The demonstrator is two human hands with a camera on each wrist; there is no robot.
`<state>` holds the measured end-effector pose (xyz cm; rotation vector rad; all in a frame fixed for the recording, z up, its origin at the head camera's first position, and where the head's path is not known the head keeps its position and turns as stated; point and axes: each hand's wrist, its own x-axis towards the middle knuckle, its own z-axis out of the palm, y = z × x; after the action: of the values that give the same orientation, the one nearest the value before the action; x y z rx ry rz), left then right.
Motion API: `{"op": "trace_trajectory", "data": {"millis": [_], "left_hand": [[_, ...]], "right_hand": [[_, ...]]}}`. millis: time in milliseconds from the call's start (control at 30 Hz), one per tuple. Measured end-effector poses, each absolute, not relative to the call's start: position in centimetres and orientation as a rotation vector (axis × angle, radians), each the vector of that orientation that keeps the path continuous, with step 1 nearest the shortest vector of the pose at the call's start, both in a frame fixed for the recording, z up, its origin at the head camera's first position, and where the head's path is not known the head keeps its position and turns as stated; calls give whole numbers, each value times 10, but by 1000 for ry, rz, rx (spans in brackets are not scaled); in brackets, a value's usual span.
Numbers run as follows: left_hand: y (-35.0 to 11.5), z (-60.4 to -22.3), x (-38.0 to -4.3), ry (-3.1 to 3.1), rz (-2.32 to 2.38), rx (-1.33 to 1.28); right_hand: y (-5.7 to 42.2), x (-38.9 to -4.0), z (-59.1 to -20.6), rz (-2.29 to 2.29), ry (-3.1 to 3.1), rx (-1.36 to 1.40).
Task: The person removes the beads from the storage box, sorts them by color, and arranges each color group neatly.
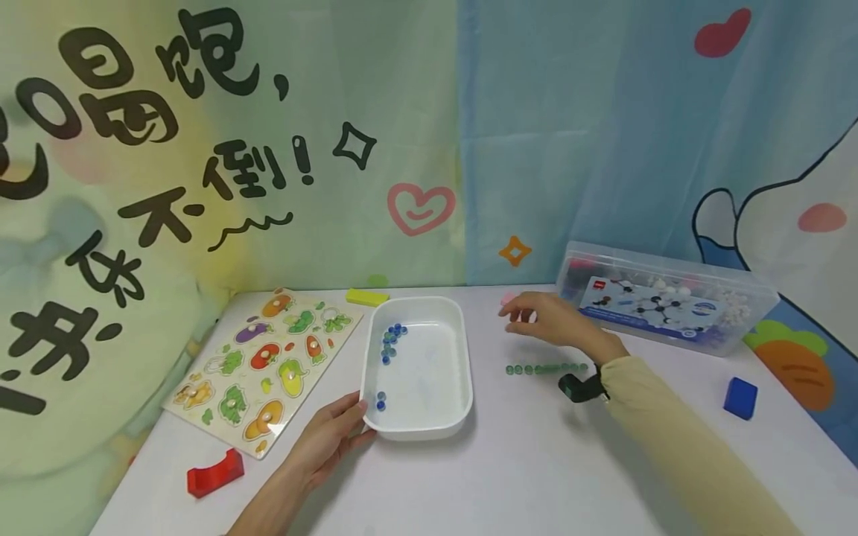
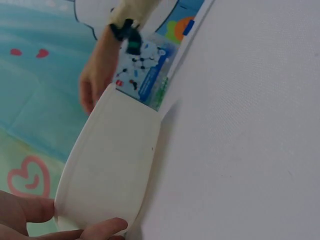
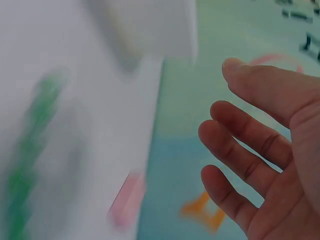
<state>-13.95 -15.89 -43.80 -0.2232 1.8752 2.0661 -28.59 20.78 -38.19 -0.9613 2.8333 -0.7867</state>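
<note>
A white rectangular tray (image 1: pixel 429 380) stands in the middle of the table, with several small blue beads (image 1: pixel 389 344) along its left side. My left hand (image 1: pixel 331 438) holds the tray's near left corner; in the left wrist view its thumb and fingers lie on either side of the tray wall (image 2: pixel 110 160). To the right of the tray, my right hand (image 1: pixel 553 320) hovers over the table. Its fingers are slightly bent and nothing shows between them in the right wrist view. Below it lies a row of green beads (image 1: pixel 546 369). A pink block (image 3: pixel 127 200) sits near that hand.
On the left lies a vegetable puzzle board (image 1: pixel 295 342), with a red arch block (image 1: pixel 216 473) before it and a yellow block (image 1: pixel 367 297) behind. A clear plastic box (image 1: pixel 670 298) of white pieces stands at the back right. A blue block (image 1: pixel 740 398) lies near the right edge.
</note>
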Motion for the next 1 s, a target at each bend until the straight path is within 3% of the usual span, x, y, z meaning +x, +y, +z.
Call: {"op": "trace_trajectory", "data": {"millis": [233,467,1000], "left_hand": [[-160,-440,-140,1887,2061,-223],[-161,-441,-141,1872,2074,-216],[-163,-442,-141,1862,2096,-191]], "right_hand": [[116,-300,-358,-704,2704,-1055],[47,-314,-371,-601,2585,-1102],[-5,-320,-413,-340,2610,-919]]}}
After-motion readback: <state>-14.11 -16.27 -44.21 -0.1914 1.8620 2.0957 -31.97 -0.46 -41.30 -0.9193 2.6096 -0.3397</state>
